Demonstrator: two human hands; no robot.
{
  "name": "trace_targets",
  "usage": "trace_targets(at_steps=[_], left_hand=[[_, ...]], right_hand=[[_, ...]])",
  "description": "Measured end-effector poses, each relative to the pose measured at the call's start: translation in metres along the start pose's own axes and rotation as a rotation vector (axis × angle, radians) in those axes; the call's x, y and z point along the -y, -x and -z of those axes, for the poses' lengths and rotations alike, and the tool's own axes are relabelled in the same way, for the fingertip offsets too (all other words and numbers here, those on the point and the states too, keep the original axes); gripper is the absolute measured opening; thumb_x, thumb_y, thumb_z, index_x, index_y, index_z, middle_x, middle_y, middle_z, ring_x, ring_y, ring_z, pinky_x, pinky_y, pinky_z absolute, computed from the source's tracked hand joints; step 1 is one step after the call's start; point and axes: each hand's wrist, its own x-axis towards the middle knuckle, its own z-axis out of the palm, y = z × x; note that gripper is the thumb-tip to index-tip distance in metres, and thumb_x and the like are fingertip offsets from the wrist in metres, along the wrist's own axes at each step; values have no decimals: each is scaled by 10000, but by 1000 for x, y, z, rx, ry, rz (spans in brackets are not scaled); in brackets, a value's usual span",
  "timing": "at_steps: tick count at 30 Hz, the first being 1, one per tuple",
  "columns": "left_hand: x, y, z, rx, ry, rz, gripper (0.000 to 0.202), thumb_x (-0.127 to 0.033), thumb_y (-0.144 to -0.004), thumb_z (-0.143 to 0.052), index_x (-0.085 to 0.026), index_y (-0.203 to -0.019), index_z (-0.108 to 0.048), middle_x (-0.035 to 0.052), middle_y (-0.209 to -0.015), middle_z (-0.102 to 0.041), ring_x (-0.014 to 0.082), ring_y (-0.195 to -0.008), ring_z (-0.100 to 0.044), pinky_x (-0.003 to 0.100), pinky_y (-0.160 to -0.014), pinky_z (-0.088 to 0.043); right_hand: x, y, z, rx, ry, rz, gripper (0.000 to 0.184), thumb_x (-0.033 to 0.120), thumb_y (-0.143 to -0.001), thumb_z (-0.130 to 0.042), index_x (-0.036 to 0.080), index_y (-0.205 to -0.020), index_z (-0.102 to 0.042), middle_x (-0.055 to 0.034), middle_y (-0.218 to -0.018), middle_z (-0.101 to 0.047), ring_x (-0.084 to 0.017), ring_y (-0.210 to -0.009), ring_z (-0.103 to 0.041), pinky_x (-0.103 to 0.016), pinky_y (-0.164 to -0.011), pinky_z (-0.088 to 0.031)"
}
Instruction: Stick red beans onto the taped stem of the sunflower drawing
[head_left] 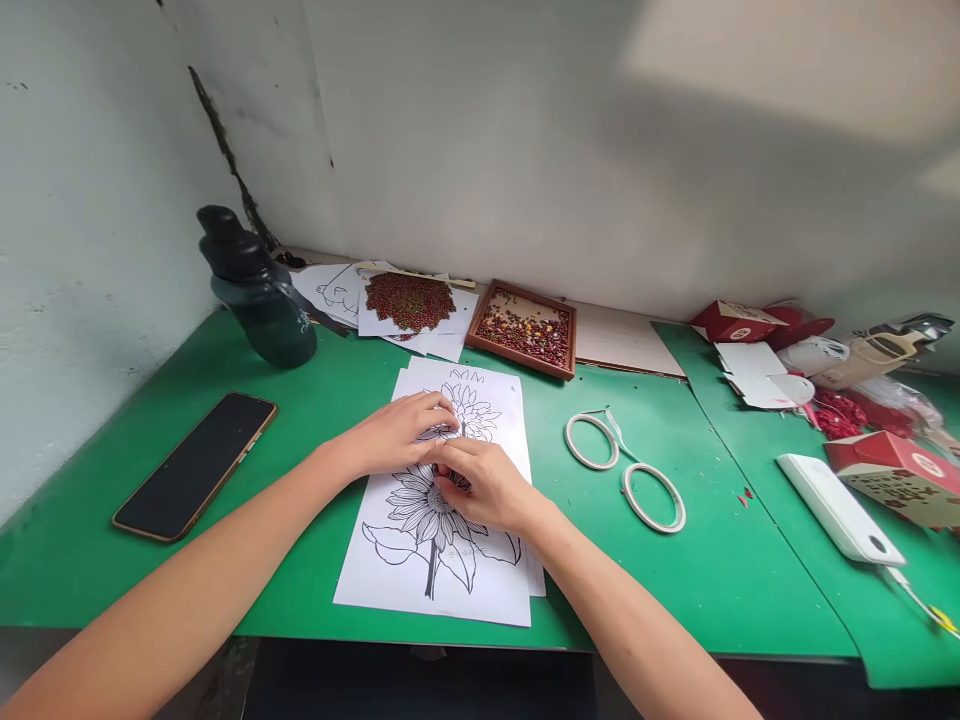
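A white sheet with a line drawing of sunflowers (442,555) lies on the green table (675,590) in front of me. My left hand (401,432) rests on the sheet with its fingers flat and pressed on the upper flower. My right hand (484,485) sits over the middle of the lower flower, fingers curled and pinched together on something small that I cannot make out. The fingertips of both hands meet near the flower's centre.
A black phone (196,463) lies at the left, a dark water bottle (255,290) behind it. At the back are sheets with a seed-covered picture (409,301) and a wooden tray of seeds (525,328). Two tape rings (622,465) lie right of the sheet. Red boxes and a white power bank (840,507) crowd the right.
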Motion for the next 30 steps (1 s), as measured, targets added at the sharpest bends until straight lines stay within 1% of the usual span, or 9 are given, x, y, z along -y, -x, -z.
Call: trace_targets(at_steps=[6,9,13,15,17,20,23,30], left_hand=[[1,1,-1,-8,-14,-9,228,-288,-1021,-541,-279,-1209,-669,42,-1336,-610,240,-1229,-600,401,-1021,-501],[2,1,-1,-15,-17,-19,228,-302,-1030,-549,-279,-1228,-658,43,-1339,-610,238,-1239,-598,402,-1036,-496],[3,2,-1,-19,-18,-28,220,-327,-1033,-568,-278,-1228,-657,37,-1333,-613,234,-1243,-596,397,-1048,-493],[3,2,-1,-22,-20,-28,220,-322,-1034,-564,-273,-1228,-657,39,-1335,-613,233,-1245,-595,394,-1049,-493],[2,2,0,-23,-18,-24,225,-320,-1034,-564,-269,-1232,-658,44,-1341,-613,233,-1244,-597,392,-1042,-497],[1,2,1,-22,-18,-20,235,-324,-1031,-569,-272,-1241,-660,44,-1345,-615,233,-1242,-600,392,-1035,-501],[0,2,1,-20,-21,-18,234,-322,-1025,-575,-273,-1237,-663,42,-1344,-616,234,-1241,-603,394,-1032,-503],[-1,2,1,-19,-31,-11,233,-303,-1022,-558,-268,-1229,-659,49,-1344,-615,241,-1248,-602,399,-1027,-505]], right_hand=[[-1,0,2,1,-39,-16,344,74,-901,-586,225,-1201,-662,-41,-979,-727,-189,-861,-668,-292,-750,-529],[-2,1,5,-22,-62,-17,326,76,-908,-567,218,-1183,-669,-55,-989,-717,-198,-893,-670,-306,-778,-541],[-5,3,9,-59,-75,-31,289,46,-879,-536,208,-1056,-697,-45,-904,-681,-191,-842,-645,-304,-748,-529],[-7,3,10,-39,-93,-23,272,36,-850,-545,207,-983,-710,-44,-908,-680,-185,-831,-641,-302,-747,-528],[-8,4,10,-5,-117,-9,276,31,-824,-564,208,-955,-729,-43,-925,-685,-180,-828,-646,-298,-745,-530],[-9,5,9,22,-139,-1,290,32,-813,-588,215,-960,-760,-40,-924,-693,-179,-822,-655,-295,-735,-530],[-9,5,8,21,-129,1,305,31,-808,-597,217,-971,-776,-40,-913,-707,-182,-810,-662,-297,-725,-527],[-9,4,8,6,-84,-6,310,15,-804,-584,208,-964,-766,-41,-893,-717,-185,-809,-662,-293,-720,-525]])
